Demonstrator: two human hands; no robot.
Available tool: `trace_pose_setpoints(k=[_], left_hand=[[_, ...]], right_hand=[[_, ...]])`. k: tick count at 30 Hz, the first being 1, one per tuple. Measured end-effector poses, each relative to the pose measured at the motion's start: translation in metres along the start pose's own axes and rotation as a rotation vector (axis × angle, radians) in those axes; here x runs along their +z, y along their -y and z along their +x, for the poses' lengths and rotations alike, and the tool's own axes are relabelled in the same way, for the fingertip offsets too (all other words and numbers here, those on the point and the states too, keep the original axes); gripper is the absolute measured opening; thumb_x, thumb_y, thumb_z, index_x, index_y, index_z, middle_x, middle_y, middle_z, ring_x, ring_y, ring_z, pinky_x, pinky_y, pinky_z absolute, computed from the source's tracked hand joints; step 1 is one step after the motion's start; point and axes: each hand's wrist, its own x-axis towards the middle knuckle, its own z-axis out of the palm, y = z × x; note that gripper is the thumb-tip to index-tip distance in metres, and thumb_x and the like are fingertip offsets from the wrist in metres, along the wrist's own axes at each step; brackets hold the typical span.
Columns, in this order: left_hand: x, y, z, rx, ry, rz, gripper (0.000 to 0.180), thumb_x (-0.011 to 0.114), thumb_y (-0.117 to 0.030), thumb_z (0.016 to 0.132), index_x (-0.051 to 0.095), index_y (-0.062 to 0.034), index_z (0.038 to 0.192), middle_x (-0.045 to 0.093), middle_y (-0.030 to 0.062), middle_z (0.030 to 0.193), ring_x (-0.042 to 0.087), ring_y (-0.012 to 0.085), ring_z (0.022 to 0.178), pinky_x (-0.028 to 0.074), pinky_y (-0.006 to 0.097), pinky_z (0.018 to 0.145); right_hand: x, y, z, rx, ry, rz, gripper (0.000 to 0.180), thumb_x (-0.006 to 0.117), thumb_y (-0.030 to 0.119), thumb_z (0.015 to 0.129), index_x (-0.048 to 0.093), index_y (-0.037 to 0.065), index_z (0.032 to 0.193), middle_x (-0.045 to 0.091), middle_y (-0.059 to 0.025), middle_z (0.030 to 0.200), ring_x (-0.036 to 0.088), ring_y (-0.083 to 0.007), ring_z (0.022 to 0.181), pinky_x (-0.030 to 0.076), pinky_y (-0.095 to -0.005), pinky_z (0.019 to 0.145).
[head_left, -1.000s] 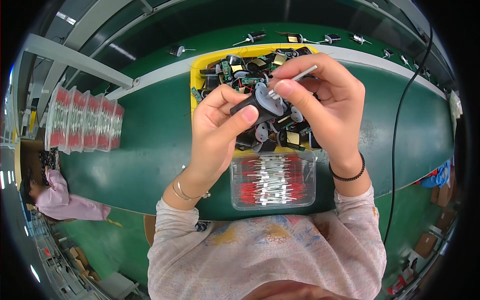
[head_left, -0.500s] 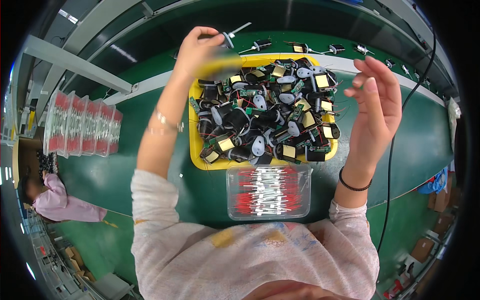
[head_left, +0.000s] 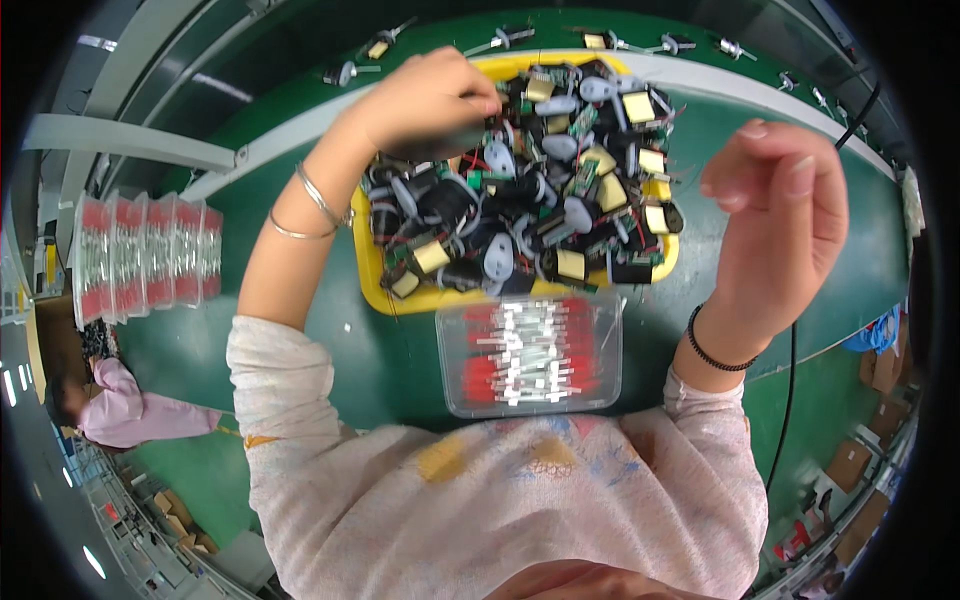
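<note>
My left hand (head_left: 430, 105) is over the far left corner of a yellow tray (head_left: 380, 297). Its fingers are curled in among the tray's contents; whatever lies between the fingertips is hidden. Heaped in the tray are small black motor-like units with grey oval caps (head_left: 497, 257), green circuit boards, pale yellow pads and thin wires. My right hand (head_left: 780, 215) hovers right of the tray, fingers loosely bent and nothing visible in them. A clear plastic box (head_left: 450, 370) of red and white wire leads (head_left: 530, 350) stands against the tray's near side.
Several similar units (head_left: 500, 40) lie spaced along a green strip beyond a pale rail (head_left: 700, 75). Stacked clear boxes (head_left: 150, 255) of red and white leads stand at the left. A black cable (head_left: 790, 400) hangs at the right. Another person (head_left: 130, 400) is at far left.
My left hand has come from the far strip, where it held a unit, back to the tray; a unit now lies on the strip beyond it. My right hand's fingers have curled more.
</note>
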Motion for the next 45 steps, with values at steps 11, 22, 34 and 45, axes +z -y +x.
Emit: trace_pose_setpoints(k=[11,22,34,45], left_hand=[[-0.040,-0.083,-0.055,0.039,-0.570,0.076,0.020,0.065,-0.004,0.061,0.055,-0.0045,0.078,0.052,0.0091,0.081,0.048,0.0265,0.077,0.040,0.034,0.068],[-0.012,-0.117,-0.093,0.154,-0.739,-0.972,0.014,0.059,-0.008,0.080,0.049,0.0007,0.075,0.061,0.0218,0.099,0.059,0.0256,0.095,0.048,0.033,0.079],[-0.012,-0.125,-0.103,0.305,-0.721,-1.089,0.041,0.068,0.006,0.065,0.052,0.0025,0.103,0.062,0.0186,0.098,0.063,0.0206,0.087,0.050,0.027,0.076],[-0.015,-0.128,-0.103,0.206,-0.221,-1.124,0.039,0.073,-0.032,0.065,0.065,0.0000,0.086,0.058,0.0130,0.097,0.047,0.0290,0.104,0.032,0.039,0.091]], right_hand=[[0.028,0.003,-0.070,0.374,0.895,-0.464,0.018,0.065,0.006,0.071,0.059,0.006,0.088,0.061,-0.0057,0.069,0.059,-0.0198,0.058,0.047,-0.0287,0.052],[0.053,-0.019,-0.126,-0.008,1.005,-0.970,0.013,0.054,0.007,0.063,0.054,0.005,0.076,0.050,-0.0066,0.078,0.055,-0.0214,0.075,0.048,-0.0307,0.058],[0.022,0.030,-0.056,0.061,0.860,-0.504,0.015,0.062,0.004,0.065,0.054,0.003,0.078,0.055,-0.0073,0.071,0.056,-0.0224,0.070,0.045,-0.0334,0.064],[0.020,0.015,-0.006,0.195,0.510,-0.203,0.015,0.069,0.000,0.061,0.062,-0.002,0.074,0.058,-0.0076,0.071,0.051,-0.0127,0.065,0.039,-0.0232,0.057]])
